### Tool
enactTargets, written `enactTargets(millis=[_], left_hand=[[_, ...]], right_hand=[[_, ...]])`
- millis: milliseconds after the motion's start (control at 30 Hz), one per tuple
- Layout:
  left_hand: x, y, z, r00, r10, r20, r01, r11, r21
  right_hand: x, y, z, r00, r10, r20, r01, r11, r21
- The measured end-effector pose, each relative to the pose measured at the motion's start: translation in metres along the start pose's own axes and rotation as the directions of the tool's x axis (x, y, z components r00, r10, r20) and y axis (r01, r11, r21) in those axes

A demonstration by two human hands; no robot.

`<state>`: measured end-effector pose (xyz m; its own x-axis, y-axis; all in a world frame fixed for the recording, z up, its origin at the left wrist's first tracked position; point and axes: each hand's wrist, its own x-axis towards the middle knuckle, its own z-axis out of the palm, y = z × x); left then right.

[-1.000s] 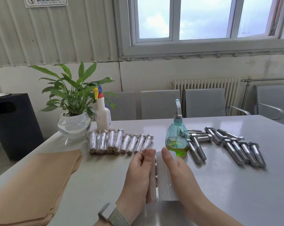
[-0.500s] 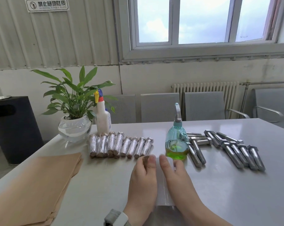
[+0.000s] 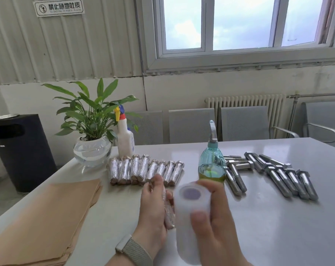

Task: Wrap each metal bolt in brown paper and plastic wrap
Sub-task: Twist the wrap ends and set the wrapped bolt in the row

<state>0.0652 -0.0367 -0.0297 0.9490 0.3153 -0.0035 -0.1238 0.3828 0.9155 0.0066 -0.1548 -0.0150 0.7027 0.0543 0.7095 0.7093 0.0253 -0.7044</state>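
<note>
Grey table (image 3: 258, 217), wrapping station.
Left hand (image 3: 153, 206) grips wrapped bolt (image 3: 168, 214); right hand (image 3: 212, 212) clasps plastic wrap roll (image 3: 189, 206) beside it; bare bolts (image 3: 274, 175) right of roll.

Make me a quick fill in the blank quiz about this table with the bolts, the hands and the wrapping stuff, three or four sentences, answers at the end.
1. The right hand grips a white roll of plastic wrap, while the left hand holds a partly wrapped ____.
2. The stack of brown paper lies on the table's ____ side.
3. The wrapped bolts lie in a row in front of the white ____ bottle.
4. The bare bolts lie to the ____ of the green pump bottle.

Answers: bolt; left; spray; right
</note>
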Motion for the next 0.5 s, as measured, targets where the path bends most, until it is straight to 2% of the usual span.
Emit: enactTargets(millis=[67,133,200,300,400,433,500], left_hand=[[0.002,0.007,-0.004,0.998,-0.03,0.056,0.032,0.998,-0.046],[0.005,0.012,-0.009,0.99,-0.058,0.126,0.058,0.998,0.001],[0.009,0.018,-0.009,0.989,-0.106,0.103,0.098,0.992,0.081],[0.027,0.029,-0.006,0.996,-0.079,0.038,0.059,0.926,0.373],[0.06,0.045,0.008,0.999,-0.014,0.031,-0.011,0.728,0.686],[0.072,0.05,0.015,0.999,0.012,0.038,-0.037,0.604,0.796],[0.098,0.055,0.026,0.992,0.111,0.066,-0.089,0.215,0.973]], right_hand=[[0.011,0.015,-0.009,0.955,0.238,-0.174,-0.226,0.97,0.088],[0.021,0.026,-0.019,0.874,0.405,-0.269,-0.383,0.914,0.13],[0.026,0.035,-0.028,0.821,0.469,-0.327,-0.462,0.881,0.103],[0.027,0.043,-0.034,0.793,0.502,-0.345,-0.505,0.859,0.088],[0.026,0.051,-0.032,0.808,0.5,-0.31,-0.512,0.858,0.048],[0.025,0.052,-0.031,0.819,0.488,-0.302,-0.508,0.861,0.017],[0.025,0.056,-0.031,0.836,0.466,-0.288,-0.49,0.871,-0.013]])
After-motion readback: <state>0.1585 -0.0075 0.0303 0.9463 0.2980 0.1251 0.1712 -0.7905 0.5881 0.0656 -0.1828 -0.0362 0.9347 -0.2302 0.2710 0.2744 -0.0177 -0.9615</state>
